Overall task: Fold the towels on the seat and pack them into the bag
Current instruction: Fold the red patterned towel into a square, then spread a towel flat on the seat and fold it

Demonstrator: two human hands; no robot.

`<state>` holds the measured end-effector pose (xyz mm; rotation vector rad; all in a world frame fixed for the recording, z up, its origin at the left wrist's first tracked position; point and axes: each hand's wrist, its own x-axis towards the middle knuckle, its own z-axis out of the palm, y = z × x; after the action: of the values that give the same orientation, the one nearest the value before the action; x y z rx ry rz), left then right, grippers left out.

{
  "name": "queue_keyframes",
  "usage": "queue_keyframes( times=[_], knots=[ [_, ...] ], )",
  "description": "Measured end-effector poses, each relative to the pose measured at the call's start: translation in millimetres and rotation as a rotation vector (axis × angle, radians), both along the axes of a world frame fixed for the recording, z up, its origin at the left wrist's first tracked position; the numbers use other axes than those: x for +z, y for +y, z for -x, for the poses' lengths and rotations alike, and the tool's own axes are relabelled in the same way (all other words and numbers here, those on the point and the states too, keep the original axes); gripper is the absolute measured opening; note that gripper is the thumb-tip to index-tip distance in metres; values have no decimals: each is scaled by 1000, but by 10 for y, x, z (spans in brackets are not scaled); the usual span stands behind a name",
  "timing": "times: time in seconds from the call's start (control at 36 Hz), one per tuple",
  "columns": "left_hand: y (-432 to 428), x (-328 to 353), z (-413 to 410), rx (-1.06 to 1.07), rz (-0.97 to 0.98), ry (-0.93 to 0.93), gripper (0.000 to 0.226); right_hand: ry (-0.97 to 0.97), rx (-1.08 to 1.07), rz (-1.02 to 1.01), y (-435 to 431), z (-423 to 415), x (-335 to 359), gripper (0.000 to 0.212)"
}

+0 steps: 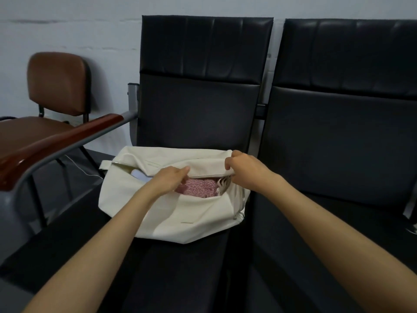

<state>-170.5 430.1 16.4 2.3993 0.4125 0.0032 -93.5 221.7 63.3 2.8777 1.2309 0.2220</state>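
1. Black seat [185,267], centre frame, carries everything. A second, identical black seat [338,132] stands just beside it on the right.
2. Brown chair [58,84], upper left, against the wall. The wood-topped armrest [56,143] runs diagonally in front of it to the centre seat's frame.
3. Bag [180,218]: cream fabric, lying on the centre seat pan near the backrest, slightly left of centre. The mouth is open and faces the camera, with the upper flap lifted.
4. Right hand [246,166], just right of centre, at the right end of the bag mouth. Its fingers are curled tight and pinch the upper edge of the bag, holding it up.
5. Left hand [169,179], centre frame, in the bag mouth. The fingers are partly curled over the towel, with the tips at the upper flap. Can't tell whether they grip the towel, the flap or nothing.
6. Pink towel [198,188]: speckled knit, folded, inside the bag. It shows through the opening between the two hands.
7. White fringe [223,184], inside the bag just right of the pink towel and touching it, below the right hand.
8. Pale item [140,175] is tucked in the left part of the opening; too little shows to identify it.
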Motion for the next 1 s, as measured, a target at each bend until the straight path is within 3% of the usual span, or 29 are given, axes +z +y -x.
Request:
queue_keyframes(
  times=[0.06, 0.11, 0.19, 0.31, 0.39, 0.5, 0.61, 0.69, 1.0],
  knots=[
    [55, -105, 97, -53, -86, 13, 54, 24, -25, -18, 5, -7, -85, 28],
    [47, -240, 154, -150, -52, 128, 56, 80, -73, -79, -25, -31, -153, 29],
    [15, -345, 143, -143, -20, 259, 77, 183, -125, -341, -102, -39, -82, 25],
    [55, -277, 62, -20, 56, 178, 90, 145, -99, -517, -127, -9, 83, 20],
    [52, -223, 32, 94, -34, 38, 77, 104, -127, -378, -120, -46, -30, 23],
    [-120, -222, 65, 115, -85, -188, 57, 187, -182, -103, -235, -50, -253, 34],
    [-422, -145, 84, 94, -101, -403, 33, 282, -146, -189, -488, 23, -228, 50],
    [-754, -39, 76, 35, -95, -479, 30, 261, -134, -247, -758, 131, -88, 55],
    [-2813, 171, -210, -353, -177, -489, 35, 161, -463, -349, -2698, 455, 23, 50]
  ],
)
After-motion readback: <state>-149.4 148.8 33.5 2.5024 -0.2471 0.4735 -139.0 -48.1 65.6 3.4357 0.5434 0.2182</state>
